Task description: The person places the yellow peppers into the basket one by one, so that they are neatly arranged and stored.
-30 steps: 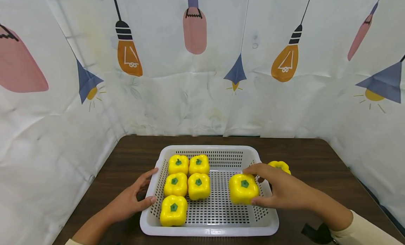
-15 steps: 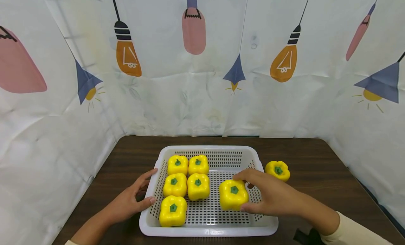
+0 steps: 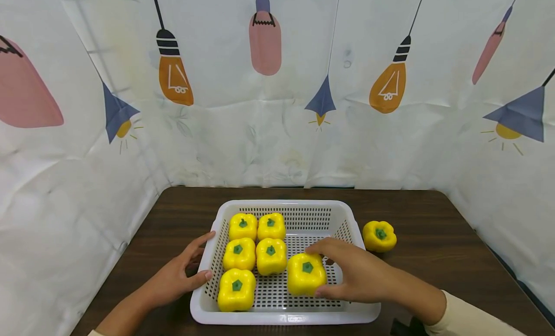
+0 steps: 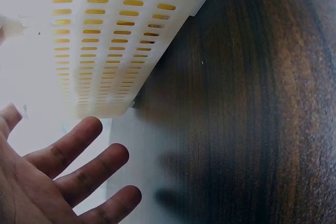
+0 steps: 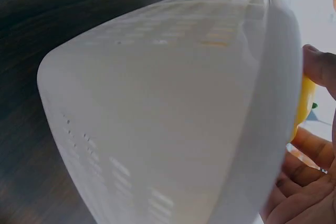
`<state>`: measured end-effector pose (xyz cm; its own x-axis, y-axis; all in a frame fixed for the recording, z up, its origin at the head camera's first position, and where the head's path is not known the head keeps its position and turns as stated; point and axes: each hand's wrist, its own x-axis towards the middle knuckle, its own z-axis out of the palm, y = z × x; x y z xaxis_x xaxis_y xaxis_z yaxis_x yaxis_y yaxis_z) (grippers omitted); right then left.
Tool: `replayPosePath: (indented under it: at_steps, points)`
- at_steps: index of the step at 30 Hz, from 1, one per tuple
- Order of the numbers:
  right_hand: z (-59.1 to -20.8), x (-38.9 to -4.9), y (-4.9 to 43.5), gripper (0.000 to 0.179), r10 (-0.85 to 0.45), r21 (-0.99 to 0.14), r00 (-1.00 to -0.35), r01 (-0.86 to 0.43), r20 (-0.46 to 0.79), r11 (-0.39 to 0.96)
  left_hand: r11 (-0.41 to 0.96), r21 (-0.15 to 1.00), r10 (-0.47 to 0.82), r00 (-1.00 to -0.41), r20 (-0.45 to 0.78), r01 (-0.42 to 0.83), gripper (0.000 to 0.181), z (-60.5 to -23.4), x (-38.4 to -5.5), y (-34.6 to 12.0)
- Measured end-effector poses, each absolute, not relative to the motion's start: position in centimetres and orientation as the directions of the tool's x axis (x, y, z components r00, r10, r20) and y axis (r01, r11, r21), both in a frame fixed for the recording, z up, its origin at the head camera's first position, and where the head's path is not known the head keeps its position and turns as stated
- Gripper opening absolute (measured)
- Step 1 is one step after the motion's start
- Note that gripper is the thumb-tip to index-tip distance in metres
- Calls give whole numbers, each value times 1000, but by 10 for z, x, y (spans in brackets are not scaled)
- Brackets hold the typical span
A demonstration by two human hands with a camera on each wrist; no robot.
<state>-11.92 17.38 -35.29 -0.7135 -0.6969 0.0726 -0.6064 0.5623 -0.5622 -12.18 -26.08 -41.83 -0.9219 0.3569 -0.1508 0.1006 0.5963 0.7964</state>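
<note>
My right hand (image 3: pixel 360 273) pinches a yellow bell pepper (image 3: pixel 306 274) between thumb and fingers inside the white perforated basket (image 3: pixel 286 318). That pepper (image 5: pixel 306 100) shows beyond the basket rim in the right wrist view. It sits close to the right of the other peppers, stem side up. Several more yellow bell peppers (image 3: pixel 236 288) stand in two columns on the basket's left side. My left hand (image 3: pixel 175 273) is at the basket's left rim, thumb and fingertips right at the edge. In the left wrist view its fingers (image 4: pixel 94 174) are spread and extended beside the basket wall (image 4: pixel 105 51).
One more yellow bell pepper (image 3: pixel 379 236) lies on the dark wooden table (image 3: pixel 433 259), right of the basket. A white cloth (image 3: pixel 260 148) with printed lamps hangs behind and along both sides. A black object (image 3: pixel 407 328) is near the right sleeve.
My right hand has carried its pepper leftward and nearer to me inside the basket. The pepper on the table, earlier partly covered by that hand, now shows fully. My left hand has stayed put.
</note>
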Motion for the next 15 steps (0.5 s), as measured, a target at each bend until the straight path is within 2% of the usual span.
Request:
replayPosePath:
  at_steps: [15]
  points:
    - [-359, -116, 153, 69, -708, -522, -704, -624, 53, 582, 587, 801, 364, -922, -131, 118, 83, -418, -122, -261]
